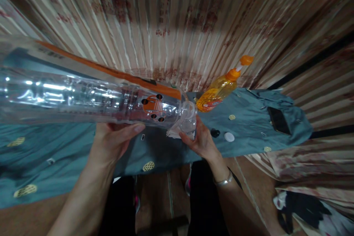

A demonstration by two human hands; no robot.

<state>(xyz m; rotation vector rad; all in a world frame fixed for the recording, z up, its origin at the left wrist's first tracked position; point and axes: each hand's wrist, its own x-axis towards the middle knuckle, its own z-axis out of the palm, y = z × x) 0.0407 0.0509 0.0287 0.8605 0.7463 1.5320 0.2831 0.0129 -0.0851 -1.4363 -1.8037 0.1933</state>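
A long clear plastic package with an orange stripe and an orange printed figure stretches from the left edge to the middle. Clear round pieces, looking like stacked plastic, show inside it. My left hand grips its lower side, thumb lying along the plastic. At the package's right end, my right hand pinches the crumpled clear end, where a whitish piece hangs. Just beyond my right hand, a bottle of orange liquid with an orange pump top stands on the cloth.
A teal patterned cloth covers the narrow table. To the right lie a small black object, a white round lid and a dark phone. Pleated curtains hang behind. Dark and white fabric lies at the lower right.
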